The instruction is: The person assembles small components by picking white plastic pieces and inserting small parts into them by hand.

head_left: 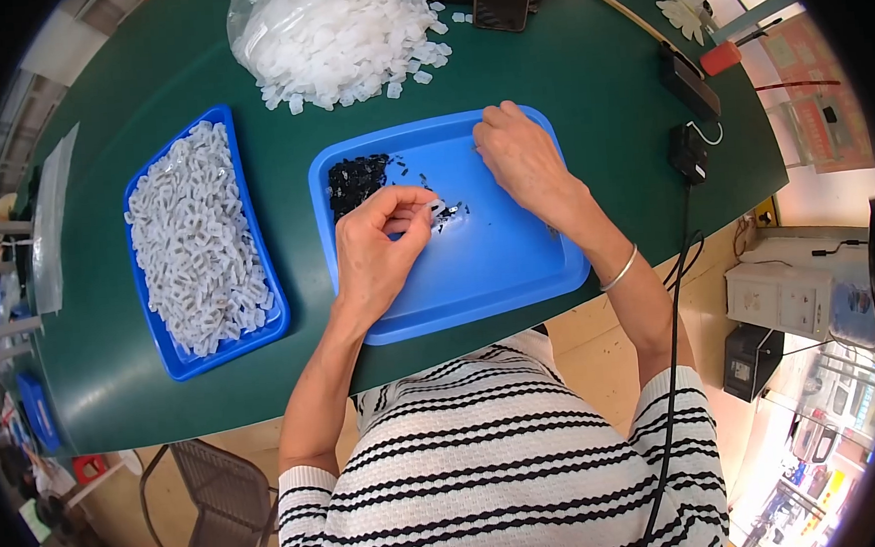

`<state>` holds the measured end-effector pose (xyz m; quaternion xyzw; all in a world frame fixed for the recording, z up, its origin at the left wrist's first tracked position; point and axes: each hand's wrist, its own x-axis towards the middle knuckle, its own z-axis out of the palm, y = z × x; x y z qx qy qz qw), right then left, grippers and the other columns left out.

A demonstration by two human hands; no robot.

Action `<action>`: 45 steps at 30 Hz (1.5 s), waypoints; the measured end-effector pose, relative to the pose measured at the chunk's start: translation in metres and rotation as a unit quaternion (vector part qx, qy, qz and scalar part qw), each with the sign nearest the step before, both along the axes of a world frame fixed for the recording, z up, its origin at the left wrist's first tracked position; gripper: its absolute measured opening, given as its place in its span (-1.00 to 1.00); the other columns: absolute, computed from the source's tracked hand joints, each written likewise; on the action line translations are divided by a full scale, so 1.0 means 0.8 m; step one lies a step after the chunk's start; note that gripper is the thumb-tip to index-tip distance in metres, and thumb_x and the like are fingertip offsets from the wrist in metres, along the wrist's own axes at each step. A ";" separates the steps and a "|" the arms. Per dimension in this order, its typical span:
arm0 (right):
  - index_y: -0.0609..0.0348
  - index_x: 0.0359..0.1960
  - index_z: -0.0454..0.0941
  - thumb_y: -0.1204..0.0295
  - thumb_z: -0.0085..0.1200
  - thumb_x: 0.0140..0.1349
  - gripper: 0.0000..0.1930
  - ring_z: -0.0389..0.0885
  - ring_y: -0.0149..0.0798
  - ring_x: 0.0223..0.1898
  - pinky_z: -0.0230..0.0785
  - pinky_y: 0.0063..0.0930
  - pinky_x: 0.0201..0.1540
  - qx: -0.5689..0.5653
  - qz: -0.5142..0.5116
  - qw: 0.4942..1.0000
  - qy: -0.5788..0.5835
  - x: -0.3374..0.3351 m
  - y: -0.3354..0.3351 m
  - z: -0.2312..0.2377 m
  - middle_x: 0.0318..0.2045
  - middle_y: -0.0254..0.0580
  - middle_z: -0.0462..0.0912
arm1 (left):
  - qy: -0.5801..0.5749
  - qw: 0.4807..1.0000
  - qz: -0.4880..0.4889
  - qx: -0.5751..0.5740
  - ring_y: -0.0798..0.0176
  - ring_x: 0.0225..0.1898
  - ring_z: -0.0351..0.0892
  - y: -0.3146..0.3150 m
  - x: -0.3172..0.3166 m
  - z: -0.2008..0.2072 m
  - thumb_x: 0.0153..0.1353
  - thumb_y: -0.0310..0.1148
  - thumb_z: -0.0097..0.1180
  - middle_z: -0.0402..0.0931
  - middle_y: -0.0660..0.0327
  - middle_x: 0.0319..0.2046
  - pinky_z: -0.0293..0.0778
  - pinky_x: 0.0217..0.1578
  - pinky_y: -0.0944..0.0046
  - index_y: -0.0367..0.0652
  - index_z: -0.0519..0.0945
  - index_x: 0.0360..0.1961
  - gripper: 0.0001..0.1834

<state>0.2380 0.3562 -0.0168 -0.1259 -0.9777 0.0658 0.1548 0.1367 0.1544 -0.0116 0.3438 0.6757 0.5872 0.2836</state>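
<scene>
In front of me lies a blue tray [459, 292]. A heap of small black pieces [354, 181] fills its far left corner, and a few loose black bits [448, 216] lie near the middle. My left hand [381, 245] is over the tray, thumb and forefinger pinching a small whitish plastic piece [437, 207]. My right hand [523, 156] is closed above the tray's far right part, fingers curled under; whatever they hold, if anything, is hidden.
To the left, another blue tray [185, 367] holds many whitish looped pieces [195, 238]. An open clear bag spills flat white pieces [338, 44] at the back. A black box [499, 4], a cable and a black adapter [689, 153] lie farther right on the green table [279, 143].
</scene>
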 end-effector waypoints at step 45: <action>0.33 -0.30 0.62 0.63 0.17 0.15 -0.91 0.54 -0.47 -0.28 0.49 -0.64 -0.17 -0.526 0.016 0.846 0.087 0.028 -0.077 0.034 -0.27 -0.29 0.55 | -0.060 0.997 0.044 0.025 0.37 -0.29 0.67 -0.005 0.019 0.018 0.25 -0.58 0.15 0.64 0.19 -0.30 0.56 -0.25 0.47 -0.37 0.59 -0.15 -0.84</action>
